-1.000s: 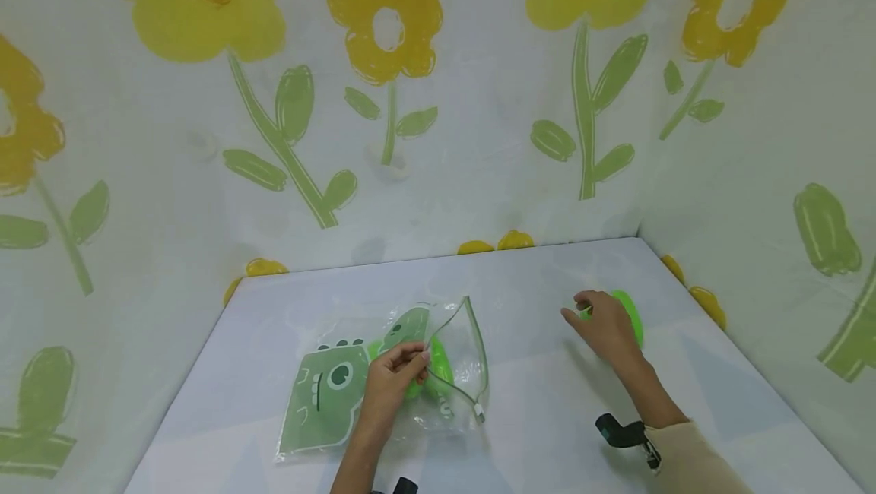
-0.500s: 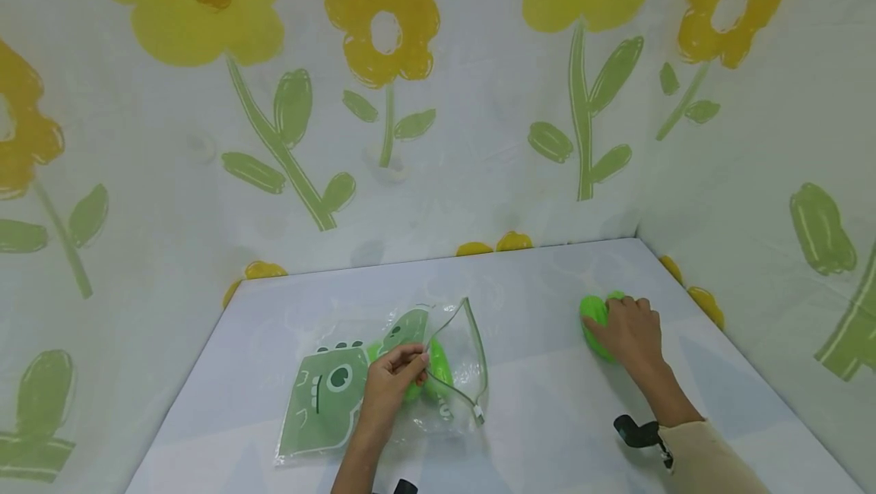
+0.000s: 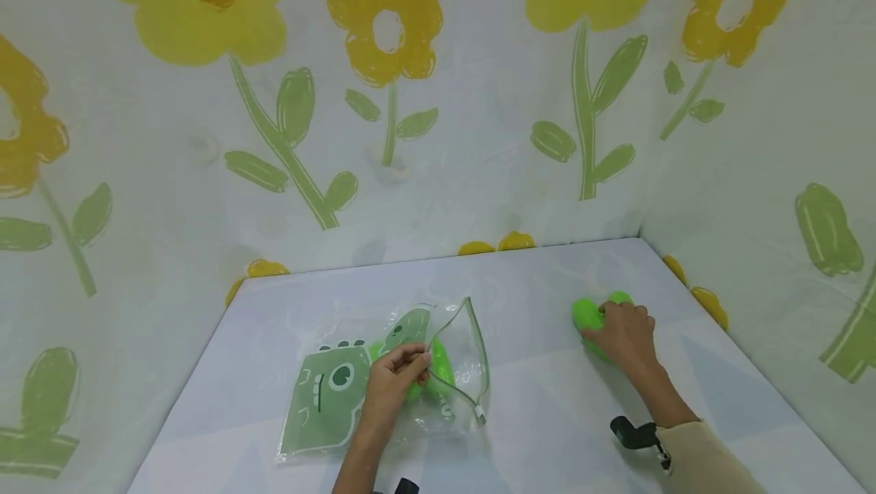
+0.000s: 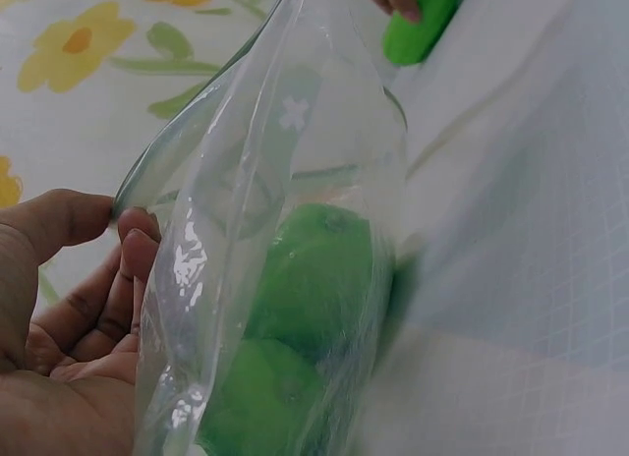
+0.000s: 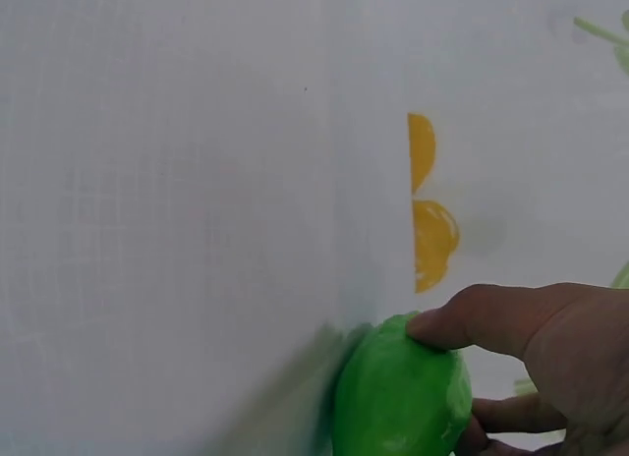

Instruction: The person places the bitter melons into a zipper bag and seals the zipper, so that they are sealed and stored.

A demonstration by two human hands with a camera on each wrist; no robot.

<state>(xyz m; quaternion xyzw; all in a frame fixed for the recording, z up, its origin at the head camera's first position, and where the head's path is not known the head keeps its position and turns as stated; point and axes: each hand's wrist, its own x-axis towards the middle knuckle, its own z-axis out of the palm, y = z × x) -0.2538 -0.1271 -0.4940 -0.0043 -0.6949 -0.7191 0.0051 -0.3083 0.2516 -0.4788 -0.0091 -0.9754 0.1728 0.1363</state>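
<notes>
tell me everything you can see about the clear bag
The bag looks like thin, shiny clear plastic, printed with a green cartoon face. A green strip with a whitish slider edges its open mouth, which faces right in the head view. It lies on the table with at least two green objects inside; the left hand pinches its rim.

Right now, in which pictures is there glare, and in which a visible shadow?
Left wrist: white glare streaks the clear green-printed plastic bag; right wrist: a soft shadow lies left of the bright green rounded object; head: only faint glints on the bag.
</notes>
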